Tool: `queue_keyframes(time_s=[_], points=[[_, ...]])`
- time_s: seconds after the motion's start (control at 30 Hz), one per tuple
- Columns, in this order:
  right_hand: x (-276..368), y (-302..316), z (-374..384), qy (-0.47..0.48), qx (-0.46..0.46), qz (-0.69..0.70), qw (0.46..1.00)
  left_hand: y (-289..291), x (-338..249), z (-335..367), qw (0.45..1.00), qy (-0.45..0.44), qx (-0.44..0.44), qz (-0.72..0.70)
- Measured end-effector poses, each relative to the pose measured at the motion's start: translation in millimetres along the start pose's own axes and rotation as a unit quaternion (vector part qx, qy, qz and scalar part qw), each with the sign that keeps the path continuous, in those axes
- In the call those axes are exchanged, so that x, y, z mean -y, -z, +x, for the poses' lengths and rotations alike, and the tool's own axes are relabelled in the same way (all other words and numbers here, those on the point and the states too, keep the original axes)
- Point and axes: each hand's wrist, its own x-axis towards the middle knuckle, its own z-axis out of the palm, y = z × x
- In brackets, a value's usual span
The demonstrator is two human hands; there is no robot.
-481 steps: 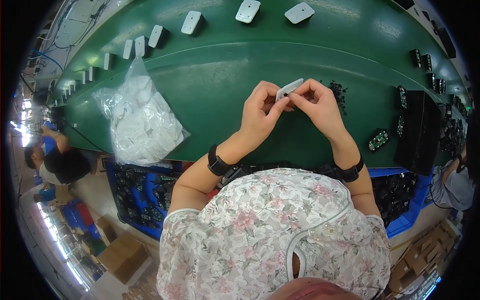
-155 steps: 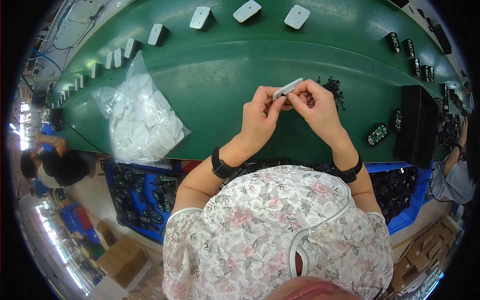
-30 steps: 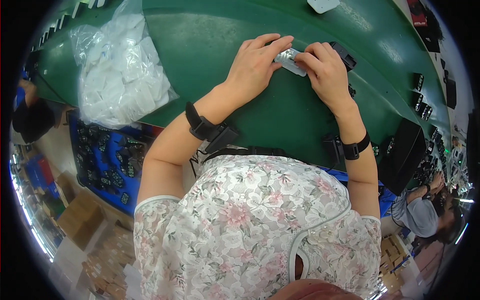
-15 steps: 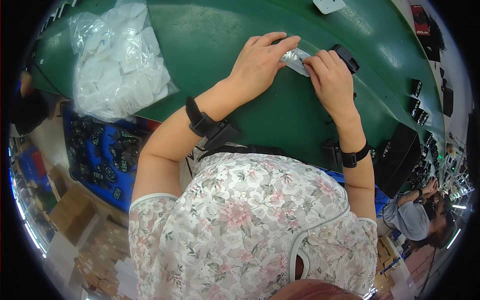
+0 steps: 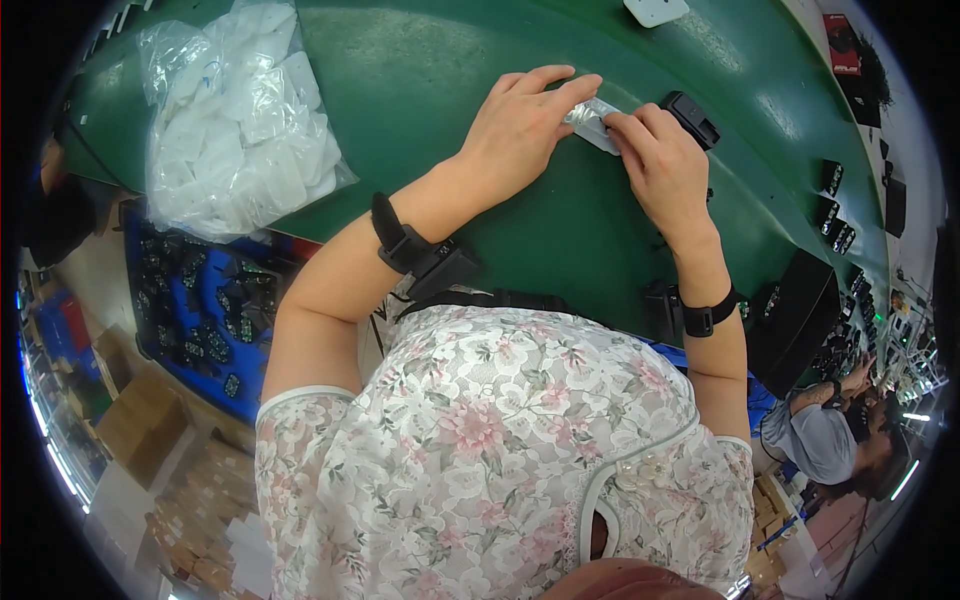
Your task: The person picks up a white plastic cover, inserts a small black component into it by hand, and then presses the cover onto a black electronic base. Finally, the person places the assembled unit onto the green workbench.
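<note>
Between my two hands lies a small white plastic casing (image 5: 592, 125) with a shiny inner face, low over the green tabletop (image 5: 420, 90). My left hand (image 5: 512, 132) grips its left end, thumb and fingers closed on it. At the casing's right end, the fingertips of my right hand (image 5: 662, 160) are pinched together against it. Whether they hold a smaller part there is hidden by the fingers. A black box-shaped device (image 5: 692, 120) stands on the table just beyond my right hand.
A clear bag of white plastic covers (image 5: 240, 130) lies at the left. One white cover (image 5: 657, 10) sits at the far edge. Black parts (image 5: 832, 178) line the right side, near a black box (image 5: 797, 318). A blue tray of black parts (image 5: 205, 310) is at lower left.
My right hand's fingers have shifted slightly left over the casing's end. My left hand and the casing stay almost in place.
</note>
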Motion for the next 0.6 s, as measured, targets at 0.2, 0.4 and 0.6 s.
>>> queue_keyframes(time_s=[0.2, 0.4, 0.6], points=[[-10.2, 21.8, 2.3, -0.043, -0.093, -0.039, 0.994, 3.1, 0.0, -1.3, 0.999, 0.009, 0.028, 0.015], [-48.4, 25.4, -13.8, -0.135, 0.016, -0.017, 0.991, 3.1, 0.4, 0.5, 0.999, 0.001, 0.033, 0.018], [-21.7, 30.4, -4.3, -0.197, -0.041, 0.142, 0.969, 4.1, 0.9, -0.2, 0.999, 0.004, 0.034, -0.001]])
